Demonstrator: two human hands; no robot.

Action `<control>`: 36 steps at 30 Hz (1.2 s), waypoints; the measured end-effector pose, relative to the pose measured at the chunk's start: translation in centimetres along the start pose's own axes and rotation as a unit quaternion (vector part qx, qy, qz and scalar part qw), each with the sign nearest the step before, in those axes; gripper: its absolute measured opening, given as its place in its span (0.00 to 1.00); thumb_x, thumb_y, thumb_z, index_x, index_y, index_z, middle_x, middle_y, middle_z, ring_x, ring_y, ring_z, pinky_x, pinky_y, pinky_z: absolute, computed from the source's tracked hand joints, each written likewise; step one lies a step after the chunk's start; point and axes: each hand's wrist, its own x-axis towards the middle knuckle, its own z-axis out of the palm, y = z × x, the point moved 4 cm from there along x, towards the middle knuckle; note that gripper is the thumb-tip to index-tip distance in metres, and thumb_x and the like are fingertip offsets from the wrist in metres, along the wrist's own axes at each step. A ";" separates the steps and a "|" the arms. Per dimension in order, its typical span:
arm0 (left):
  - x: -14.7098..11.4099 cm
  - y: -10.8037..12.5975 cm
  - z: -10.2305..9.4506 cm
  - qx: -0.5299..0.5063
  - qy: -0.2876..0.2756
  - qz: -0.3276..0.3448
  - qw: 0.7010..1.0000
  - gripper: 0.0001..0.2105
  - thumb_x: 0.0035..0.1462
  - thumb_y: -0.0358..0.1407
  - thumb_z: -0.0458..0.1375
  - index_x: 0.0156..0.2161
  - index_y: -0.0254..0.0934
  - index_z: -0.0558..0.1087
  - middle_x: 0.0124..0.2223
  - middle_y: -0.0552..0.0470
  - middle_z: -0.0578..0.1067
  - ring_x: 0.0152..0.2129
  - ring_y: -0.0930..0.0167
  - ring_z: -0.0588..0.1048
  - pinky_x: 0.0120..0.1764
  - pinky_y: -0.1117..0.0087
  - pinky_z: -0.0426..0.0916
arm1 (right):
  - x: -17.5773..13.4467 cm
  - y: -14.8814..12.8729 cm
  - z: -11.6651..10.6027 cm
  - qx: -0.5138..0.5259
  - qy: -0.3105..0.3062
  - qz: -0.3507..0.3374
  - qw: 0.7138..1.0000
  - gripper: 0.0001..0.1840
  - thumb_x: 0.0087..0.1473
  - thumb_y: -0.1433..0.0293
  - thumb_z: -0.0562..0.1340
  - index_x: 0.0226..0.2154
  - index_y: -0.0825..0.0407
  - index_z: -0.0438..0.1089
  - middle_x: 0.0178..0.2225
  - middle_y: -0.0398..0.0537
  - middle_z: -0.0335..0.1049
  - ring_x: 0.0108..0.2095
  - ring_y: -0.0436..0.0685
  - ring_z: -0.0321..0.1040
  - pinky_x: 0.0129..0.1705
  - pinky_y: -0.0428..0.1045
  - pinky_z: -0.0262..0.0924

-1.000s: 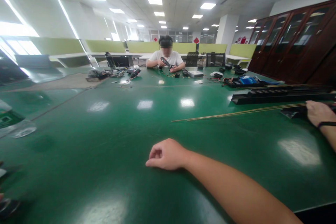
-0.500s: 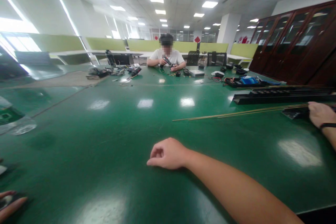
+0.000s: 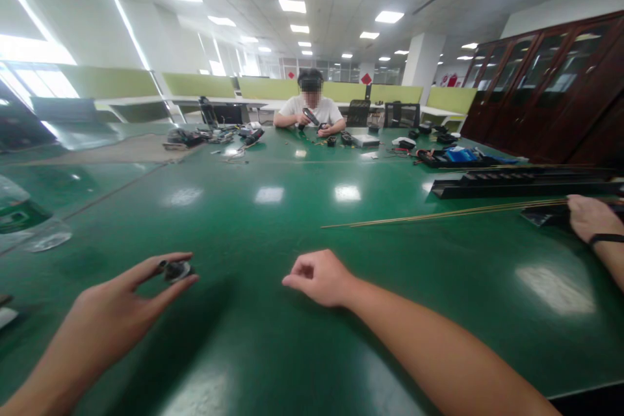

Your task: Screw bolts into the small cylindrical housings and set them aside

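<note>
My left hand (image 3: 110, 312) is raised over the left part of the green table (image 3: 244, 234). Between its thumb and fingertips it grips a small dark metallic part (image 3: 175, 271), roundish with a short stub; its exact kind is too small to tell. My right hand (image 3: 319, 278) rests on the table near the middle, its fingers curled loosely in and the thumb near the index finger. Nothing shows in the hollow of that hand. A gap of bare tabletop lies between my two hands.
A clear bottle (image 3: 32, 221) is at the left. Thin brass-coloured rods (image 3: 419, 216) and black channels (image 3: 511, 183) lie at the right, beside another person's hand (image 3: 592, 218). Across the table sits a person (image 3: 312, 110) with tools; a tray (image 3: 453, 157) holds blue items.
My left hand has come in from the lower left edge, carrying the small metallic part up and to the right. My right hand stays curled, nearly in place.
</note>
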 end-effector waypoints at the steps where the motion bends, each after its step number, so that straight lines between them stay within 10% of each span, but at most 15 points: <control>1: 0.6 1.3 0.4 -0.019 -0.027 -0.002 0.999 0.20 0.55 0.52 0.62 0.50 0.47 0.74 0.36 0.62 0.81 0.27 0.69 0.80 0.30 0.73 0.72 | 0.0 0.0 -0.2 0.004 0.012 0.008 1.000 0.16 0.57 0.59 0.64 0.28 0.55 0.75 0.24 0.42 0.70 0.25 0.48 0.62 0.28 0.44 0.53; 9: 4.9 10.2 5.7 -0.179 -0.105 0.137 0.969 0.15 0.54 0.40 0.58 0.47 0.41 0.73 0.47 0.48 0.78 0.44 0.61 0.77 0.49 0.59 0.71 | -0.1 1.1 -1.2 0.049 0.104 0.041 0.992 0.18 0.57 0.62 0.64 0.49 0.50 0.67 0.24 0.37 0.68 0.24 0.48 0.64 0.28 0.43 0.54; 19: 2.7 10.8 11.1 -0.415 -0.208 0.081 0.882 0.13 0.55 0.33 0.61 0.47 0.39 0.70 0.48 0.49 0.78 0.45 0.66 0.77 0.52 0.61 0.71 | -0.3 1.3 -0.4 -0.060 0.075 0.037 0.995 0.20 0.53 0.70 0.64 0.49 0.47 0.66 0.25 0.37 0.70 0.24 0.50 0.65 0.28 0.44 0.55; 31: 1.4 11.5 11.4 -0.552 -0.205 0.068 0.805 0.15 0.57 0.34 0.61 0.49 0.40 0.65 0.52 0.48 0.75 0.51 0.68 0.75 0.57 0.61 0.69 | -0.8 1.0 0.1 -0.020 0.050 -0.019 0.998 0.24 0.55 0.74 0.61 0.55 0.48 0.70 0.25 0.38 0.70 0.21 0.47 0.63 0.27 0.43 0.58; 36: 1.6 11.6 11.0 -0.541 -0.195 0.047 0.817 0.18 0.55 0.34 0.63 0.49 0.41 0.64 0.47 0.51 0.78 0.45 0.69 0.78 0.52 0.65 0.72 | -0.8 0.9 -0.2 -0.004 0.054 -0.037 0.998 0.27 0.54 0.75 0.62 0.57 0.48 0.69 0.26 0.39 0.70 0.22 0.46 0.63 0.27 0.43 0.59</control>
